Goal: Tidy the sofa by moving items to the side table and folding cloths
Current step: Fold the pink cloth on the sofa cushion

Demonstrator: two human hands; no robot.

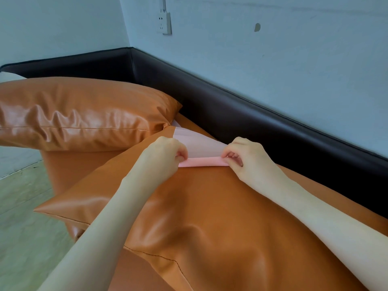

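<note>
Both forearms reach forward over a glossy orange cushion, and the left hand and right hand each pinch one end of a pink cloth with curled fingers. The cloth's near edge is rolled into a narrow band; its thin pale sheet stretches away toward a second wrinkled cushion on the sofa, whose back is dark and smooth.

Left hand and right hand each pinch an end of a pink cloth, near edge rolled, on an orange cushion. Second orange cushion upper left. Dark sofa back, wall socket.
</note>
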